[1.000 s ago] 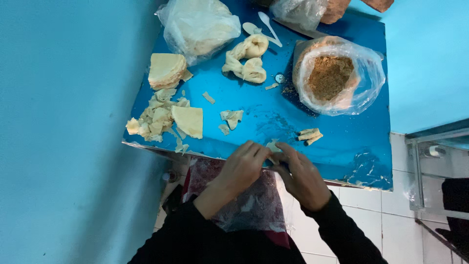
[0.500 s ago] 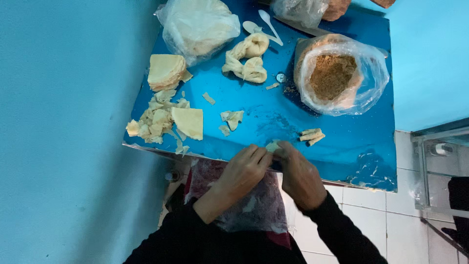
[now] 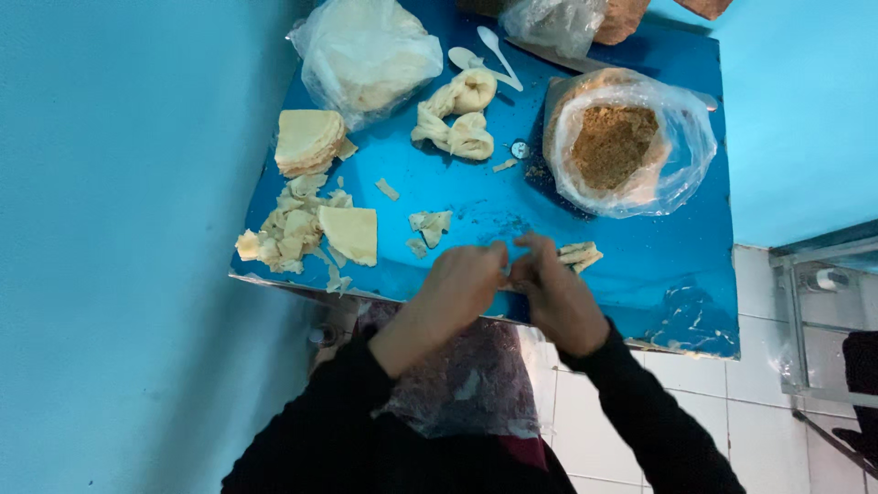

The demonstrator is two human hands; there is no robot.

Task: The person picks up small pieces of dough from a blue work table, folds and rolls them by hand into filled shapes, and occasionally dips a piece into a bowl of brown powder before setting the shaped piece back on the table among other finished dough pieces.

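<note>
Both arms wear long black sleeves of a soft, matte cloth that reach the wrists and end in plain, snug cuffs. The left hand point(image 3: 462, 279) and the right hand point(image 3: 553, 293) are bare, without gloves, rings or a watch. A clear, crinkled plastic sheet point(image 3: 466, 384) covers the lap.

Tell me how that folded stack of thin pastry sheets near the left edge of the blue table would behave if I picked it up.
The folded stack of pastry sheets probably flops and droops rather than staying stiff, since similar sheets lie twisted into soft knots nearby. It looks light for its size. The layers likely tear easily: torn scraps are scattered just below it.
</note>
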